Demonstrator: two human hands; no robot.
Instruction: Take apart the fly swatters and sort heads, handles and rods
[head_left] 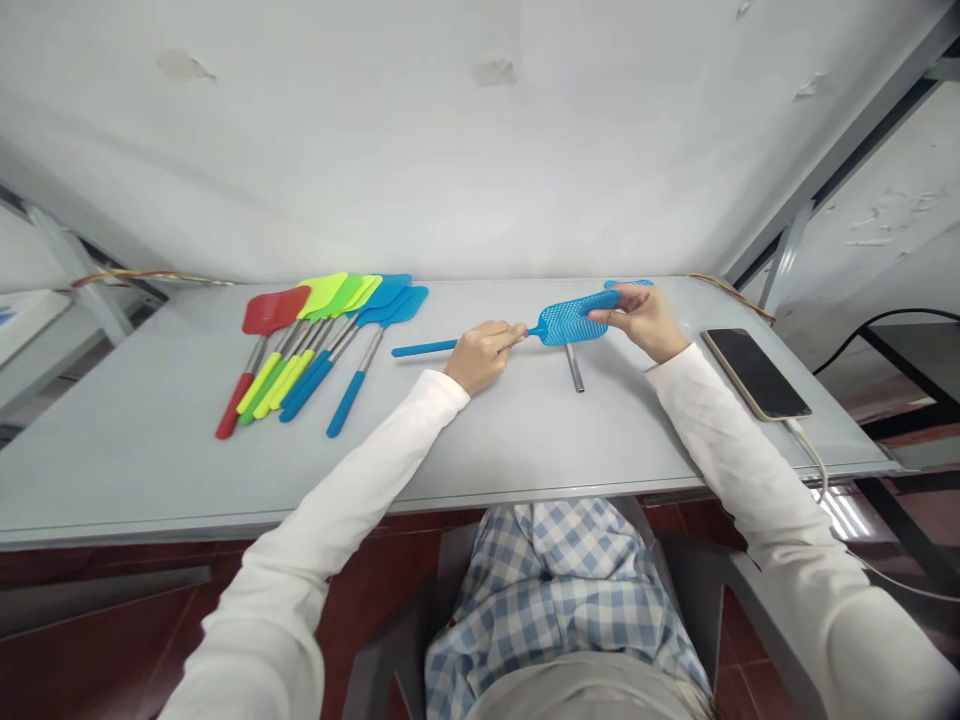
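A blue fly swatter [574,321] lies sideways between my two hands, a little above the table. My left hand [484,352] is closed around its shaft near the neck, and the blue handle sticks out to the left. At the far end my right hand [646,318] pinches the perforated head between thumb and fingers. Under the head, a short metal tube [574,368] rests on the table, its upper end hidden. Behind my right hand shows part of another blue piece [630,284], mostly covered.
On the left, several fly swatters lie side by side: red [276,312], yellow-green [322,294] and blue [405,306], handles toward me. A phone [756,372] with a white charging cable [810,446] sits at the right. A white wall [450,150] closes off the table's [180,470] back edge.
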